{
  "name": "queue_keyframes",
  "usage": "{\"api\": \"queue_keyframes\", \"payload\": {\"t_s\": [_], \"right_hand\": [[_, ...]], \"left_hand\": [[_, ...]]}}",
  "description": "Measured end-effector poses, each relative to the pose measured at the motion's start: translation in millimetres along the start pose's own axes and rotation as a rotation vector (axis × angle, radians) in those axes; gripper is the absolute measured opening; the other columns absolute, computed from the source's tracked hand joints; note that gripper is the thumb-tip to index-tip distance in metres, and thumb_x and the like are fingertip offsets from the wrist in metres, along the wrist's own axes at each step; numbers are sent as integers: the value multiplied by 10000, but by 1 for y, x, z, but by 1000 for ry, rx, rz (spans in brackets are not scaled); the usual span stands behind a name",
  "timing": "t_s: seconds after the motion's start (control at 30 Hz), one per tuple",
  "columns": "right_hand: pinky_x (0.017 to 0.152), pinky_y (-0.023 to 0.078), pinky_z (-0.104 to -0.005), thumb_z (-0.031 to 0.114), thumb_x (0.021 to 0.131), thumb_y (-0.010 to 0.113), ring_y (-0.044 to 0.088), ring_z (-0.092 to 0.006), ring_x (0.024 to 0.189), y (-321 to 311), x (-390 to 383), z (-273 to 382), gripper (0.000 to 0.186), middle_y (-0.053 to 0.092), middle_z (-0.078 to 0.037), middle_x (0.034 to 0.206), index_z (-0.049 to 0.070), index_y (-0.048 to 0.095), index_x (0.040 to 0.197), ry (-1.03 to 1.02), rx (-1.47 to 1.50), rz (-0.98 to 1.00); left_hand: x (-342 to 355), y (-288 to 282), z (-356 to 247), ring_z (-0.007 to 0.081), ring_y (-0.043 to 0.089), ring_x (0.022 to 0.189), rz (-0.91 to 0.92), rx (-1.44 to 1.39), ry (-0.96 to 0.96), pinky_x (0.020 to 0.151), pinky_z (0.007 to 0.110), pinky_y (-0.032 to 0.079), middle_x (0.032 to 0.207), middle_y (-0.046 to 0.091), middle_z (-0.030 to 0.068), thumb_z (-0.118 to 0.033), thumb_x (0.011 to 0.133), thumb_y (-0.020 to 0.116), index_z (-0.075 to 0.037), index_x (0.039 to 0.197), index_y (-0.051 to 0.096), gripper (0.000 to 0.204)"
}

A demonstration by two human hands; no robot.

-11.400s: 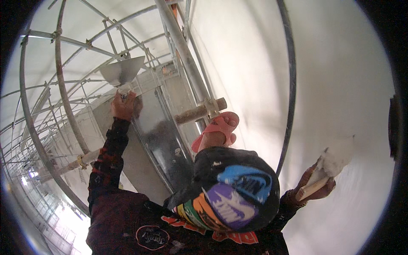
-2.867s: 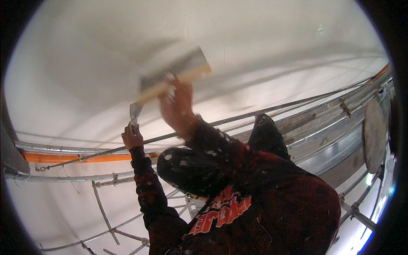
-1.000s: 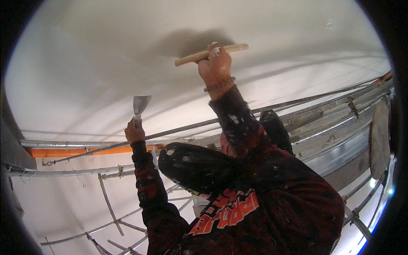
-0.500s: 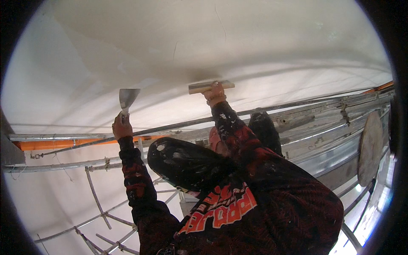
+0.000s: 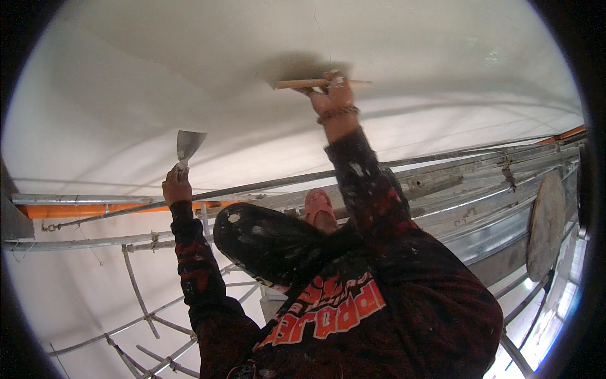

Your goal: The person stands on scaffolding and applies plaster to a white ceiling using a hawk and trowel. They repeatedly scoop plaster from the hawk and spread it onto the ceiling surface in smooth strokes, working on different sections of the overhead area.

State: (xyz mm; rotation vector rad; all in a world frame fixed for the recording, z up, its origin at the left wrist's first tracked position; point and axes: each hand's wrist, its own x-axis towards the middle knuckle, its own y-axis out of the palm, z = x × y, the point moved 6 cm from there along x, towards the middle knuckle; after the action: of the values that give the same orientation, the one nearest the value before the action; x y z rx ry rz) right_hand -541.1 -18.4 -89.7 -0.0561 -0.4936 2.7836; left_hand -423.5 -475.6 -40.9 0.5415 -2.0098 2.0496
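Observation:
My left hand [image 5: 177, 185] is closed round the handle of a putty knife [image 5: 189, 144]. The knife's flat metal blade points up and is held over the pale surface; whether it touches cannot be made out. Farther up and to the right, my right hand [image 5: 338, 98] grips a wide plastering blade [image 5: 300, 83] by its pale wooden-looking back edge. That blade lies nearly crosswise against the smooth, whitish plastered surface [image 5: 189, 69], with a dark shadow beside it. Part of its metal is hidden behind the fingers. Thin crack-like lines run in the plaster above it.
A long metal pole [image 5: 271, 184] crosses below the plaster. Worn metal planks [image 5: 454, 189] stretch to the right, near a round board [image 5: 546, 227]. Scaffold tubes [image 5: 135, 278] stand at lower left, by an orange beam [image 5: 88, 211]. My bent knee [image 5: 252, 237] and pink-shod foot [image 5: 319, 205] are between my arms.
My right hand has moved up across the plaster with the wide blade, which now appears more edge-on. My left hand with the putty knife has barely shifted. More of my pink-shod foot shows.

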Motion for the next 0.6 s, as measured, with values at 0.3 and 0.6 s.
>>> {"api": "queue_keyframes", "payload": {"t_s": [0.3,0.6], "right_hand": [[756,486,-433,269,711,757,606,-319,821,108,-71,-85,302,623,-155,861,15,646,832,-374,-326,90],[794,451,-348,413,914,476,584,-191,911,227,-78,-88,316,622,-74,1017,170,601,1073,-296,-511,440]], "left_hand": [[-6,3,9,364,626,911,-40,17,27,785,457,493,1002,659,168,-327,868,605,-44,1077,638,354],[-12,1,14,354,630,905,-6,-37,-84,793,442,498,1010,660,160,-305,826,658,-55,1093,639,366]]}}
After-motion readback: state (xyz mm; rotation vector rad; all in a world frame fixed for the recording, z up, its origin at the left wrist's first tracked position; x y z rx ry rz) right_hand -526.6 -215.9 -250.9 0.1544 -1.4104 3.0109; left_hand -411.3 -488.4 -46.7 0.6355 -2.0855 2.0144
